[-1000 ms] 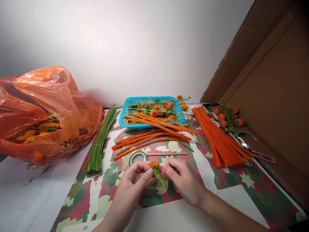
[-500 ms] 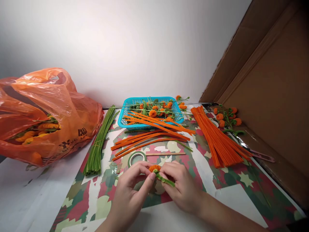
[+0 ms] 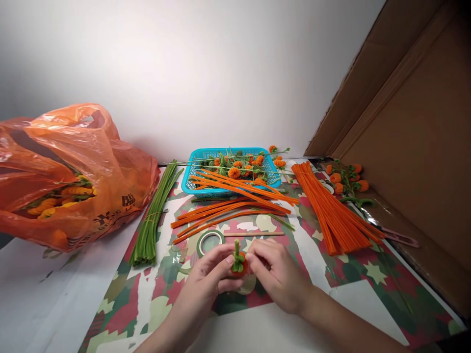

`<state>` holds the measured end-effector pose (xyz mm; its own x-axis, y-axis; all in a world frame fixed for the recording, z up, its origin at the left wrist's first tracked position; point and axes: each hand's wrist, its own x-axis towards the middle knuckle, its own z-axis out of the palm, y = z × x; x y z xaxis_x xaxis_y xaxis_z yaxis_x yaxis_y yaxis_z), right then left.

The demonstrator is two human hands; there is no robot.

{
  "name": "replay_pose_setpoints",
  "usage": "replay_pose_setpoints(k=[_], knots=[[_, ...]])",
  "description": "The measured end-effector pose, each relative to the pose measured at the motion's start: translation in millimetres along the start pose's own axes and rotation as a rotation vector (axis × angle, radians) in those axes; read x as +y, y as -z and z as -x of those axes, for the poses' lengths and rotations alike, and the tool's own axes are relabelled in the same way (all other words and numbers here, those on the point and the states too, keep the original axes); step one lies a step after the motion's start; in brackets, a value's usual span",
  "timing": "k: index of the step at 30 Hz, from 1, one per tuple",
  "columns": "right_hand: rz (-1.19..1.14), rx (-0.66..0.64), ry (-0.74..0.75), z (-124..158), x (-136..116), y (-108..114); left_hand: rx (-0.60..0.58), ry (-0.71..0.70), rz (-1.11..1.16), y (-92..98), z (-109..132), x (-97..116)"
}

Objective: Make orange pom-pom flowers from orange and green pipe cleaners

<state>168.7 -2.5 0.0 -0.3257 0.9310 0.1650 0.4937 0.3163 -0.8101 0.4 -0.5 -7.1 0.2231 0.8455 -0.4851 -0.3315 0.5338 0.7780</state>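
A small orange pipe-cleaner pumpkin (image 3: 243, 267) with a green leafy top and a short green stem pointing up is between my hands, low in the middle. My left hand (image 3: 217, 272) has thumb and fingers closed around its left side. At its right edge, the pinched fingertips of my right hand (image 3: 274, 269) touch it; whether they grip a part of it is hard to see. Just beyond my left fingers lies a roll of green tape (image 3: 211, 241), and a thin wooden stick (image 3: 253, 234) extends right from it.
A blue basket (image 3: 186, 184) holds several small pumpkins and stems. Loose orange pipe cleaners (image 3: 228, 211) lie before it. A green bundle (image 3: 149, 233) and an orange plastic bag (image 3: 121, 171) are left; an orange bundle (image 3: 327, 215) and cardboard (image 3: 408, 122) are right.
The pumpkin has been turned, so its green stem now points up instead of lying to the right. My right fingers have moved off the stem to the pumpkin's right edge.
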Motion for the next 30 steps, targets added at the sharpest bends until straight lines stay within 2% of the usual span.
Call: replay_pose_setpoints(k=[3,6,13,17,22,30], knots=[[-0.001,0.014,-0.019,1.9,-1.0,-2.7,0.059,0.018,0.103,0.9,-1.9,-3.4],[0.093,0.022,0.011,4.3,-2.0,-7.7,0.051,-0.031,0.09,1.0,-1.7,-4.9],[0.295,0.117,0.076,6.4,-4.2,-14.5,-0.02,-0.254,-0.251,1.2,-0.3,-8.5],[0.255,0.126,0.048,7.3,-6.1,-15.4,-0.028,-0.392,-0.407,5.6,-1.1,-13.9],[0.18,0.171,-0.023,8.5,-8.5,-14.2,0.041,-0.568,-0.573,6.4,3.1,-15.0],[0.318,0.131,0.015,8.0,-8.2,-15.2,0.092,-0.651,-0.663,4.6,6.5,-12.8]])
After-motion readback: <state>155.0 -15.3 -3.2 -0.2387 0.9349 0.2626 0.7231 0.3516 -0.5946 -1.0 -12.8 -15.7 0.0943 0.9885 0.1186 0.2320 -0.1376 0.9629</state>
